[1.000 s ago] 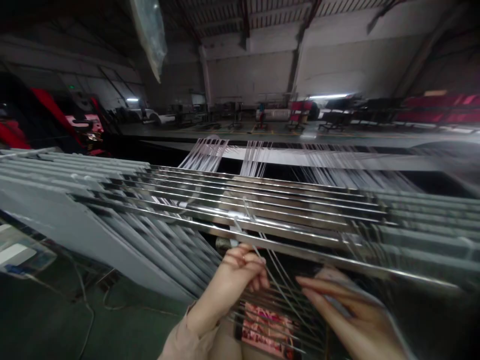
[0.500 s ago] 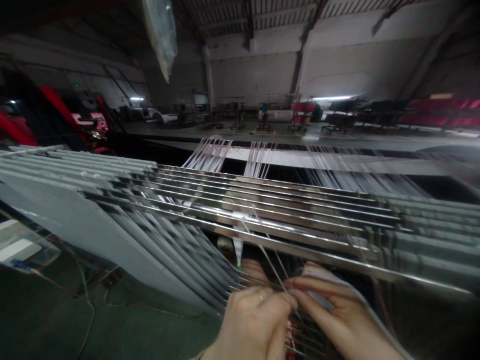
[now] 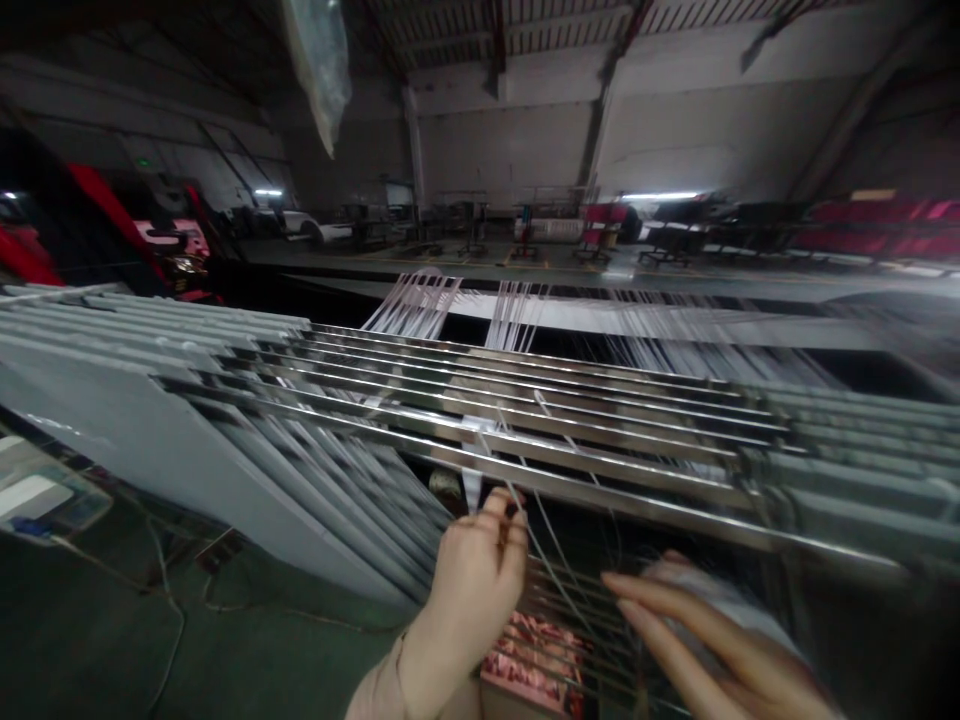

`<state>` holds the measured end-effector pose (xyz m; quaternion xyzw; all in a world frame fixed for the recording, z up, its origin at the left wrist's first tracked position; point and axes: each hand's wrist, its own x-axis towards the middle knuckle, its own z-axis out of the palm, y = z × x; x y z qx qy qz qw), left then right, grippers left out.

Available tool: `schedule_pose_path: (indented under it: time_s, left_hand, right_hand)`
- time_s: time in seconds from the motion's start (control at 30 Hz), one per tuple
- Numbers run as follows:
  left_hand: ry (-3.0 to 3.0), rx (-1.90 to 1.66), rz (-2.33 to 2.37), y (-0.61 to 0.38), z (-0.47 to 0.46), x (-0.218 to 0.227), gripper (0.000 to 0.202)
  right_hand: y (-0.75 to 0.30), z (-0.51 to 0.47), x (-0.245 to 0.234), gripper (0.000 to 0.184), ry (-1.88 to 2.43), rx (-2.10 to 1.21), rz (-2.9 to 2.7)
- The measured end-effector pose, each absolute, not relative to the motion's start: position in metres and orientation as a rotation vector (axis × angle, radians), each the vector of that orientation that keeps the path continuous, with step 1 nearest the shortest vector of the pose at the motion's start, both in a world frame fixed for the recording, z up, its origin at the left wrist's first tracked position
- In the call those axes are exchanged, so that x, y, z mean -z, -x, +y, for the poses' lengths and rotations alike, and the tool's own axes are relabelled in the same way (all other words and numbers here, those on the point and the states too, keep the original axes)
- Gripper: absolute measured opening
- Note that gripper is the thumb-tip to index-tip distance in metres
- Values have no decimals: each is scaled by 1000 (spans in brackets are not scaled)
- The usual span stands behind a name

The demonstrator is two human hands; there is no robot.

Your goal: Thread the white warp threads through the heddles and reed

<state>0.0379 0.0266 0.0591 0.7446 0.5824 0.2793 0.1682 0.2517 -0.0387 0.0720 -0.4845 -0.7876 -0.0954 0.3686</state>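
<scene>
Left hand [image 3: 476, 590] with fingers curled, pinching white threads [image 3: 544, 562] just below the lowest steel bar [image 3: 622, 507]; right hand [image 3: 712, 650] with fingers extended, holding nothing visible. Uneven tension could snag or tangle neighbouring threads against the bar

steel rods [image 3: 525, 420] ahead, slats [image 3: 150, 390] to their left, threads [image 3: 416, 308] apparently behind

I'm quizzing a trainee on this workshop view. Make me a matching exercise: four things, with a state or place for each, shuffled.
Things:
1. left hand
2. right hand
3. steel rods
4. grey slats

States or places:
A. fanned out at the left, below the rods
B. curled around thin strands
C. fingers stretched out beside whitish material
D. running side to side above the hands

Pairs: 1-B, 2-C, 3-D, 4-A
</scene>
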Motion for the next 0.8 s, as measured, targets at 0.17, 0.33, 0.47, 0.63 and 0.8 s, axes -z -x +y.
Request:
schedule_pose_path:
  time_s: [0.17,0.33,0.47,0.63,0.8]
  left_hand:
    - [-1982,-904,1779,-36,34,-53,32]
    - [-1894,-1058,1277,-39,36,-60,25]
    - [-2114,-1150,950,-39,-4,-72,29]
    - [-2047,-1064,1091,-38,1,-71,24]
    - [-1371,-1121,1041,-36,45,-73,26]
  right_hand:
    - [-232,-34,-96,30,1162,227,-1969]
    - [-236,-35,-94,33,1184,202,-2003]
    - [-239,-29,-78,25,1261,10,-2037]
    - [-231,-21,-78,16,1345,-268,-2034]
    - [-240,-40,-88,12,1221,-6,-1906]
